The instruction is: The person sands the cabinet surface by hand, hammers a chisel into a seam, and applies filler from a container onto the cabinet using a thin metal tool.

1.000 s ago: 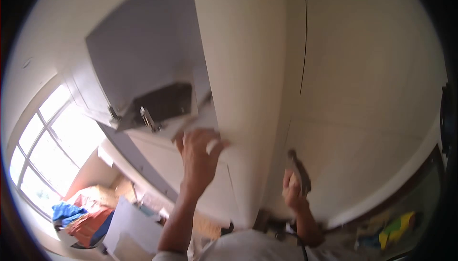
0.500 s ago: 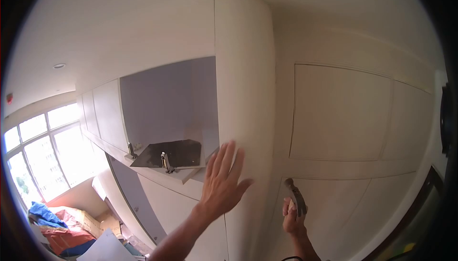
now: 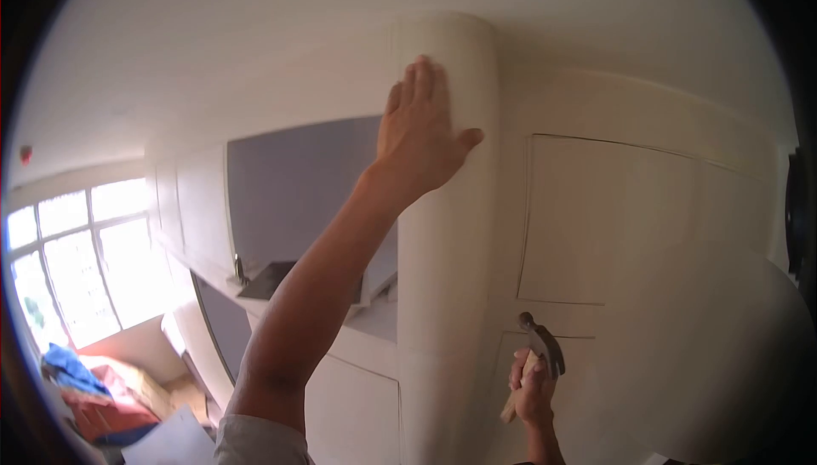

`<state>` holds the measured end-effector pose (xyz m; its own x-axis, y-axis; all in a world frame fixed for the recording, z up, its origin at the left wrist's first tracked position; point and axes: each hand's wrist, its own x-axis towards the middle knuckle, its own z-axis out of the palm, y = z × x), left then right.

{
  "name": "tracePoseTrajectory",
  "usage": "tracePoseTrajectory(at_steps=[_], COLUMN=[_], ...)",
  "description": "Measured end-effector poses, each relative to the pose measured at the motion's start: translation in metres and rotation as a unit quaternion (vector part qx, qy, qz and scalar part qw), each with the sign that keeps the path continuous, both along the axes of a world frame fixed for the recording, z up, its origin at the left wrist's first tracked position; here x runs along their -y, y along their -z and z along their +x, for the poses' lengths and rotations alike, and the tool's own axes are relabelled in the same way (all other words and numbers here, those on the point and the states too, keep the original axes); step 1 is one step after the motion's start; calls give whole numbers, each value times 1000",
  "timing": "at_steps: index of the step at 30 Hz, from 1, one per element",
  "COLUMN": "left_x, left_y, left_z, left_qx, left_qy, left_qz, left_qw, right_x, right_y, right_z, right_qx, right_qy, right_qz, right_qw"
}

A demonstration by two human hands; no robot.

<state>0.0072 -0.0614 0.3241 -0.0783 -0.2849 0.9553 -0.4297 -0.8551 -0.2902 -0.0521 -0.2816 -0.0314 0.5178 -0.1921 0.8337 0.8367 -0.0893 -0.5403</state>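
Note:
My left hand (image 3: 423,137) lies flat against the upper part of a pale rounded column (image 3: 447,252), fingers pointing up and thumb out to the right. My left forearm crosses in front of the open cabinet. Lower right, my right hand (image 3: 534,387) is wrapped round the wooden handle of a claw hammer (image 3: 545,344). The hammer's dark metal head is up, its claw curving to the right, and the handle's end shows below the fist. The hammer is apart from the column.
Pale cabinet panels (image 3: 608,218) line the wall on the right. Left of the column is an open cabinet with a grey interior (image 3: 298,176) and a dark board (image 3: 271,280) at its lower edge. Bright windows (image 3: 81,252) and a heap of bags (image 3: 94,397) stand far left.
My left hand has moved up the column from its lower part to near the top. The hammer in my right hand has tilted slightly, and more of its handle shows.

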Motion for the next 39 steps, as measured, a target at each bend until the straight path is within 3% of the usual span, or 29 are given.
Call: tracePoseTrajectory(at_steps=[1, 3, 4, 5, 6, 7, 8, 9, 11, 13, 14, 16, 19, 20, 21, 22, 23, 24, 26, 27, 29, 30, 32, 34, 35, 39], left_x=[-6, -20, -25, -28, -32, -31, -39, -55, -78, -92, -98, -110, -153, -164, -172, -185, -186, -188, -192, -200, -201, -204, -213, -227, -241, -283], left_y=[7, 35, 66, 106, 155, 204, 254, 295, 372, 419, 438, 467, 514, 537, 558, 574, 598, 626, 682, 709, 795, 826, 885, 974, 1047, 1190], left_z=[3, -22, -27, -32, -43, -60, -74, -96, -112, -127, -119, -139, -181, -200, -222, -242, -242, -262, -290, -306, -341, -353, -375, -410, -421, -440], left_qx=[30, -78, -27, 22, -60, -136, -185, -376, -469, -517, -517, -584, -559, -581, -601, -616, -623, -620, -613, -611, -630, -632, -619, -629, -638, -626], left_qy=[15, 39, 51, 54, 104, 160, 256, 301, 356, 400, 396, 356, 251, 200, 152, 129, 101, 35, -77, -128, -201, -200, -297, -333, -366, -405], left_qz=[3, 33, 41, 50, 24, -10, -48, -78, -172, -212, -229, -256, -362, -414, -456, -531, -599, -609, -621, -624, -670, -670, -698, -682, -662, -655], left_qw=[999, 996, 997, 997, 992, 978, 948, 873, 789, 727, 724, 683, 702, 672, 638, 568, 492, 494, 482, 471, 339, 334, 203, 170, 142, 124], right_x=[-4, -12, -15, -20, -27, -31, -35, -44, -82, -128, -149, -188, -238, -254, -265, -281, -277, -272, -257, -248, -240, -233, -217, -204, -201, -203], right_y=[-4, -11, -14, -16, -13, -9, -5, -1, 12, 24, 32, 49, 98, 114, 121, 125, 154, 181, 225, 251, 286, 302, 341, 382, 434, 523], right_z=[-4, -23, -27, -28, -30, -33, -34, -35, -13, -4, 1, -5, -14, -18, -21, -19, 7, 9, 15, 19, 22, 25, 34, 34, 35, 30], right_qx=[-16, -85, -145, -122, -108, -179, -177, -164, -142, -103, -116, -167, -213, -202, -204, -191, -240, -284, -323, -288, -284, -288, -343, -369, -394, -414], right_qy=[-8, -209, -231, -247, -262, -286, -292, -288, -346, -443, -451, -521, -564, -507, -480, -444, -454, -458, -439, -404, -363, -363, -323, -322, -316, -314], right_qz=[-18, 22, -15, 12, 45, 16, 47, 87, 41, -10, -17, -9, -123, -215, -345, -466, -501, -540, -557, -606, -651, -652, -664, -663, -660, -635], right_qw=[1000, 974, 962, 961, 958, 941, 939, 940, 927, 890, 885, 837, 789, 810, 781, 741, 697, 647, 627, 621, 604, 600, 581, 567, 557, 572])
